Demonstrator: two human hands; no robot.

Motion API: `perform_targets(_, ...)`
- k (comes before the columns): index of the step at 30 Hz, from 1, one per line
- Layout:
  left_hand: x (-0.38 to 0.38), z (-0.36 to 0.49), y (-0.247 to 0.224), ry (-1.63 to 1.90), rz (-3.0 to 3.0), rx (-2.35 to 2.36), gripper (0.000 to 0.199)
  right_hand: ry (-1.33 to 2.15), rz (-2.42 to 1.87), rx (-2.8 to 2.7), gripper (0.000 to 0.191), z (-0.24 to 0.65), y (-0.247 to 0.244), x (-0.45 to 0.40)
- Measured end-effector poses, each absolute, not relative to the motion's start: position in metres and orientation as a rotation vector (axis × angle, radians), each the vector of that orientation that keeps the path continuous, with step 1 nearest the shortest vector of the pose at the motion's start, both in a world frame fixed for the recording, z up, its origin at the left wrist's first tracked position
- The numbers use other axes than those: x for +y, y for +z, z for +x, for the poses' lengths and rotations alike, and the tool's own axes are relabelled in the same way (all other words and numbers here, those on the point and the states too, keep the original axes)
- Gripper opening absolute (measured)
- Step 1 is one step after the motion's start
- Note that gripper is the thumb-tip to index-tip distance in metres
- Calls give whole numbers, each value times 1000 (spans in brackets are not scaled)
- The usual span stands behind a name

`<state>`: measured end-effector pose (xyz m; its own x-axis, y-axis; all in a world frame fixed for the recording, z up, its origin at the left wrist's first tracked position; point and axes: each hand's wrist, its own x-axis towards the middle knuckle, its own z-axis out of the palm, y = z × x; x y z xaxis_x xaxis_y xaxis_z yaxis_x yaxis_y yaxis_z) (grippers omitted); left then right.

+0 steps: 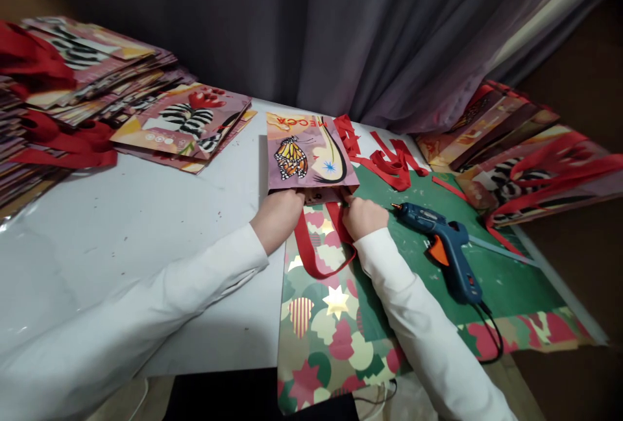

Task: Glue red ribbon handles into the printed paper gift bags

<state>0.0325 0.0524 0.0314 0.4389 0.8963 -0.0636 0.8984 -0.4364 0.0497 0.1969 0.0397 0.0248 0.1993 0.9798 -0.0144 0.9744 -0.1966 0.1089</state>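
Note:
A purple paper gift bag (pixel 311 155) with a butterfly print lies on the table, its mouth toward me. My left hand (pixel 278 218) is closed at the left side of the mouth, with the fingertips tucked inside the rim. At the right corner of the mouth my right hand (pixel 366 217) grips the rim, its fingers partly hidden. A red ribbon handle (pixel 311 259) loops out of the mouth between my hands and lies over patterned paper (pixel 335 303). Right of my right hand rests a blue glue gun (pixel 450 242) on its side, nozzle pointing left.
Stacked printed bags (pixel 97 77) with red ribbons fill the far left, and a smaller pile (pixel 187 119) lies beside them. Loose red ribbon (pixel 396 165) lies behind the green sheet (pixel 413 265). More bags (pixel 516 174) stand at the right. A grey curtain (pixel 331 32) hangs behind the table.

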Motion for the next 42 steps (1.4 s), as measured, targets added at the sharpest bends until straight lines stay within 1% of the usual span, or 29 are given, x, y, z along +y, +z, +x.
perform_targets(6, 31, 15, 24, -86, 2718, 1633, 34, 131, 2336, 1971, 34, 198, 23, 40)
perform_targets(10, 21, 3, 22, -53, 2747, 1618, 37, 121, 2314, 1970, 34, 197, 23, 40)
perform_targets(13, 23, 0, 27, -42, 2760, 1566, 30, 106, 2284, 1972, 32, 197, 25, 39)
perform_targets(17, 31, 4, 32, -63, 2761, 1566, 29, 86, 2166, 2062, 31, 191, 30, 36)
perform_targets(20, 37, 11, 29, -82, 2790, 1570, 31, 73, 1987, 2286, 34, 171, 30, 33)
perform_targets(23, 39, 18, 24, -44, 2816, 1572, 28, 30, 1866, 2417, 35, 150, 28, 31)
perform_targets(28, 38, 19, 21, 30, 2796, 1610, 28, -75, 2092, 2267, 31, 159, 31, 37)
perform_targets(32, 41, 17, 26, -61, 2729, 1617, 27, -132, 2292, 2019, 37, 189, 33, 43)
perform_targets(36, 42, 16, 28, -92, 2703, 1645, 28, -102, 2328, 1958, 40, 201, 31, 46)
perform_targets(38, 40, 14, 28, -95, 2699, 1643, 30, -62, 2253, 1988, 43, 203, 30, 45)
perform_targets(42, 35, 6, 27, -17, 2748, 1608, 39, -33, 1936, 2147, 53, 211, 31, 39)
